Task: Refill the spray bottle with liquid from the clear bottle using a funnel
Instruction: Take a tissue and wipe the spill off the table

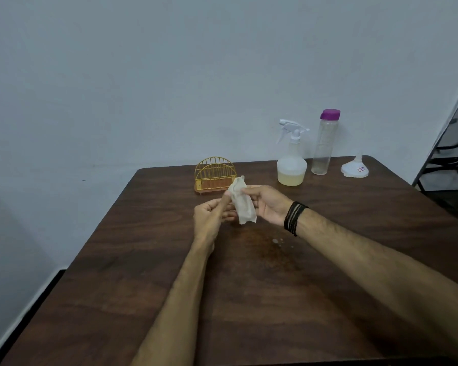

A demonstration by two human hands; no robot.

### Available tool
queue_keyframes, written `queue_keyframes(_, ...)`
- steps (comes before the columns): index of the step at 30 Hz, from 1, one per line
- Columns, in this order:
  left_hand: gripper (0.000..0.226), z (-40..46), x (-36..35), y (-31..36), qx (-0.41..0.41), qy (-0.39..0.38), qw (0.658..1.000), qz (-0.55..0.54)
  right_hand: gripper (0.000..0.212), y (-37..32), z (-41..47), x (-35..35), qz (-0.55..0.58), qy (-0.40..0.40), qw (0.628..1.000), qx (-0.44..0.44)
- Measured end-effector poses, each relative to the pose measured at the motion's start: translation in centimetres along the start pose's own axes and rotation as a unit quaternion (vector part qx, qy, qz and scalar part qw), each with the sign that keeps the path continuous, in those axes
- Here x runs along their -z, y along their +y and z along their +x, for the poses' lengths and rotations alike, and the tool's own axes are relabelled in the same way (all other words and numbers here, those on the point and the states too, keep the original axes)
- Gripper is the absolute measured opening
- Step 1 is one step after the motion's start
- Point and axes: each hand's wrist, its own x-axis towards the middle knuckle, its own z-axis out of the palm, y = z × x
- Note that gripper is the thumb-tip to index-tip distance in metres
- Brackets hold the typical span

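Note:
The spray bottle (292,165) stands at the back of the table with its white trigger head on and pale yellow liquid in its lower part. Right of it stands the tall clear bottle (323,146), capped in purple and almost empty. A white funnel (354,169) rests upside down further right. Above the middle of the table, my left hand (209,219) and my right hand (269,204) both pinch a crumpled, damp-looking tissue (242,204). Neither hand touches the bottles or the funnel.
A gold wire napkin holder (214,175) on a wooden base stands just behind my hands. Small wet drops (276,241) lie on the dark wooden table (143,286). A black metal frame (455,154) stands beyond the table's right edge.

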Motion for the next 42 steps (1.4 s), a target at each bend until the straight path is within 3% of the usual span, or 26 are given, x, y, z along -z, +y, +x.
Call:
queue_keyframes(5, 0.014, 0.2, 0.1, -0.3, 0.017, 0.006, 1.000, -0.013, 0.027, 0.7, 0.1, 0.1, -0.167, 0.055, 0.984, 0.020)
queue_keyframes(6, 0.012, 0.3, 0.1, -0.3, 0.018, 0.005, 1.000, -0.022, 0.031, 0.8, 0.0, 0.1, -0.257, 0.088, 0.961, 0.047)
queue_keyframes(8, 0.009, 0.3, 0.1, -0.2, 0.014, 0.000, 0.999, -0.041, 0.048, 1.2, -0.3, 0.1, -0.442, 0.182, 0.864, 0.157)
queue_keyframes(9, 0.009, 0.4, 0.1, -0.2, 0.012, -0.005, 0.999, -0.046, 0.055, 1.2, -0.5, 0.2, -0.471, 0.183, 0.833, 0.225)
queue_keyframes(12, 0.010, 0.4, 0.1, -0.3, 0.010, -0.026, 0.997, -0.071, 0.062, 1.1, -1.2, 0.0, -0.497, 0.031, 0.812, 0.305)
queue_keyframes(14, 0.011, 0.4, 0.1, -0.4, 0.015, -0.037, 0.996, -0.081, 0.064, 1.5, -1.3, -0.1, -0.542, 0.005, 0.781, 0.308)
queue_keyframes(18, 0.013, 0.3, 0.0, -0.6, -0.016, -0.063, 0.995, -0.079, 0.031, 1.2, -1.6, 0.4, -0.512, 0.109, 0.787, 0.327)
queue_keyframes(22, 0.013, 0.3, -0.3, -1.2, -0.069, -0.060, 0.995, 0.035, 0.026, -0.9, -3.0, 3.0, -0.501, 0.142, 0.808, 0.274)
queue_keyframes(27, 0.014, 0.4, -0.5, -1.8, -0.101, -0.025, 0.978, 0.182, 0.008, -2.0, -5.4, 6.7, -0.584, 0.161, 0.755, 0.249)
queue_keyframes(29, 0.021, 0.0, -0.4, -1.7, -0.145, -0.025, 0.948, 0.281, 0.006, -1.2, -5.6, 7.4, -0.628, 0.160, 0.718, 0.256)
queue_keyframes(31, 0.036, -0.3, -0.1, -1.8, -0.180, -0.053, 0.886, 0.424, 0.009, 0.2, -5.7, 8.0, -0.676, 0.152, 0.676, 0.252)
queue_keyframes(34, 0.056, -0.2, 0.1, -2.3, -0.153, -0.154, 0.781, 0.585, 0.018, 1.8, -5.9, 7.8, -0.704, 0.134, 0.662, 0.217)
queue_keyframes(36, 0.058, -0.1, 0.0, -2.8, -0.120, -0.188, 0.735, 0.641, 0.018, 2.2, -6.0, 7.4, -0.715, 0.115, 0.663, 0.192)
queue_keyframes(42, 0.058, -0.1, -0.2, -3.0, -0.106, -0.189, 0.714, 0.665, 0.024, 3.2, -7.9, 6.1, -0.701, 0.061, 0.681, 0.200)
